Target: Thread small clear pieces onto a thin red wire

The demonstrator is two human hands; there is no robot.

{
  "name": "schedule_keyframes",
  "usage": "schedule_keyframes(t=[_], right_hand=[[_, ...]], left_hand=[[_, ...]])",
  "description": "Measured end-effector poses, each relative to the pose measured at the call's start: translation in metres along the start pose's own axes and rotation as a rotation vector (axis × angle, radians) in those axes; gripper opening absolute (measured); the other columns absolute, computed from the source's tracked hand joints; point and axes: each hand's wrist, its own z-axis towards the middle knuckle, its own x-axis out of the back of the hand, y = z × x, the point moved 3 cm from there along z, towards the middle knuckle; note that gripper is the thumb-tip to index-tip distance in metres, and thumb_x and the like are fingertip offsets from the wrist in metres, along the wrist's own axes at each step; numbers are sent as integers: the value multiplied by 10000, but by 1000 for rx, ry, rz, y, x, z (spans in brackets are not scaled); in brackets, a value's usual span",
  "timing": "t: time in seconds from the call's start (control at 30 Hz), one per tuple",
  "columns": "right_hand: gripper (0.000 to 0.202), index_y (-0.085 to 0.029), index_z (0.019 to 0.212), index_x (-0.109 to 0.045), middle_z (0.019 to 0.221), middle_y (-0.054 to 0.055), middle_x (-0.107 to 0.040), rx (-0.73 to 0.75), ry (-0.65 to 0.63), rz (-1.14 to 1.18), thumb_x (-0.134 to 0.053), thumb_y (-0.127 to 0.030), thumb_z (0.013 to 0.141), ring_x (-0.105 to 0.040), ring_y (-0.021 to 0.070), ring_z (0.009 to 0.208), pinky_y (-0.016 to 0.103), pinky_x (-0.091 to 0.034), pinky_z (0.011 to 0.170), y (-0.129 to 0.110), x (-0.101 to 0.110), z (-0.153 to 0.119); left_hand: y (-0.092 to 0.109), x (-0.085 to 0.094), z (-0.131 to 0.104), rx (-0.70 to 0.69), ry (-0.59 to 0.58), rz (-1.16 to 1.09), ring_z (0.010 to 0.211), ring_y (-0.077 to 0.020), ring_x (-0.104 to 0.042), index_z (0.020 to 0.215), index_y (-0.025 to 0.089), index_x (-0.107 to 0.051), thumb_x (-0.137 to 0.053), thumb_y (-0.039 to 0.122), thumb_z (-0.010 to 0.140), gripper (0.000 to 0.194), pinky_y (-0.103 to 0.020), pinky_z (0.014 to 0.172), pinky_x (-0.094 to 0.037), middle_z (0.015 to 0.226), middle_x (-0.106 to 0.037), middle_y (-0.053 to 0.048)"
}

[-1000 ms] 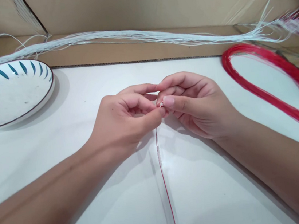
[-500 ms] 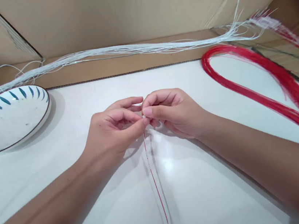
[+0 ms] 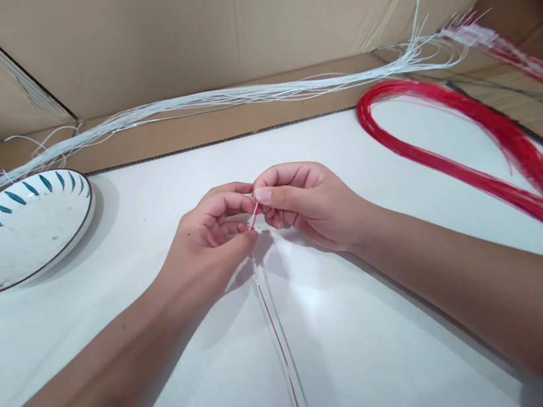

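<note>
A thin cord of red and white strands [image 3: 279, 342] runs from between my hands down toward the near edge of the view. My right hand [image 3: 309, 205] pinches its upper end between thumb and forefinger. Just to the left, my left hand [image 3: 215, 231] has its thumb over the cord a little lower, with its fingers curled behind. A short red and white stretch shows between the two grips. Whitish bumps, perhaps small knots or twists, sit on the cord right below my left thumb.
A white plate with blue-green strokes [image 3: 29, 229] stands on the white tabletop [image 3: 372, 357] at left. White strands [image 3: 218, 98] lie along the cardboard wall [image 3: 150, 39] at the back. A looped red strand bundle [image 3: 426, 160] lies at right, with a red and white bundle [image 3: 485, 42] behind.
My left thumb has dropped away from my right fingertips, baring a short stretch of cord between them. The bumpy part of the cord now shows below my left thumb. The view has tilted slightly.
</note>
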Motion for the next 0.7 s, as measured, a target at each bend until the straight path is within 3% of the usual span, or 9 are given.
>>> schedule_keyframes(t=[0.13, 0.27, 0.53, 0.7], right_hand=[[302, -153, 704, -695, 658, -22, -660, 12, 23, 19, -913, -360, 731, -529, 65, 554, 203, -447, 533, 0, 0, 1], [288, -156, 739, -699, 679, -15, -667, 14, -15, -4, -893, -367, 766, -547, 72, 575, 209, -457, 545, 1, 0, 1], [295, -159, 764, -685, 639, -22, -647, 31, -52, 36, -881, -377, 791, -560, 78, 581, 210, -463, 560, 1, -1, 1], [290, -159, 765, -683, 651, -20, -650, 26, -40, 29, -886, -366, 785, -538, 72, 572, 204, -460, 551, 1, -1, 1]], left_hand=[[3, 0, 0, 5, -39, -9, 1144, -289, -656, 927, 253, -764, -800, 149, 709, 244, -387, 818, -582, 1467, -560, -54], [4, 0, 0, 52, -15, -81, 1156, -278, -655, 837, 240, -805, -761, 267, 822, 54, -418, 932, -564, 1433, -593, -53], [1, 0, 2, 33, -21, -16, 1334, -312, -545, 796, 268, -835, -745, 342, 875, 141, -448, 1088, -484, 1344, -647, -64], [0, 0, 1, 45, -26, -34, 1261, -307, -585, 752, 261, -810, -828, 327, 795, 80, -420, 957, -554, 1383, -620, -56]])
